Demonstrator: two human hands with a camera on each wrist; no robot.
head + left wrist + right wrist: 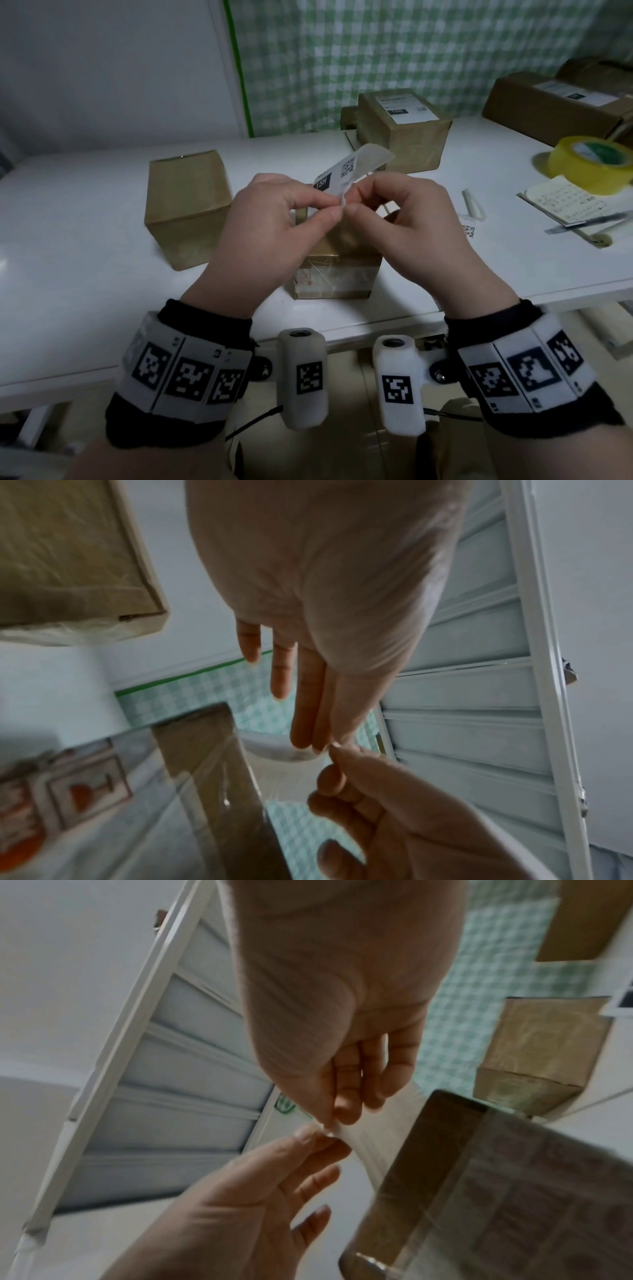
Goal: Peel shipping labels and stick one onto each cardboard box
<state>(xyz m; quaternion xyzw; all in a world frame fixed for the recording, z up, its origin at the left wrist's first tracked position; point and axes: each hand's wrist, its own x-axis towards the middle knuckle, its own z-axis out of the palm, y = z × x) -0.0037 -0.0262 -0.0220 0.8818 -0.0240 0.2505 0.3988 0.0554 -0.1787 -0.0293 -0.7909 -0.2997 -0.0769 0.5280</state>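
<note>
Both hands meet fingertip to fingertip above the nearest box point(337, 270), each pinching the label's point(344, 171) lower corner: left hand point(274, 219) thumb to forefinger, right hand point(407, 219) likewise, its other fingers curled. Beyond the grip, five boxes stand on the counter point(85, 246); two wear labels.

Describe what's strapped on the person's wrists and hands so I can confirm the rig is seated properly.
Both hands are bare, left hand and right hand. Each wrist wears a black fabric cuff wrapped by a band of grey-white panels printed with black square fiducial markers. A rounded off-white camera pod bearing one marker sticks out from each band's inner side, lens on top, thin black cable trailing below.
</note>
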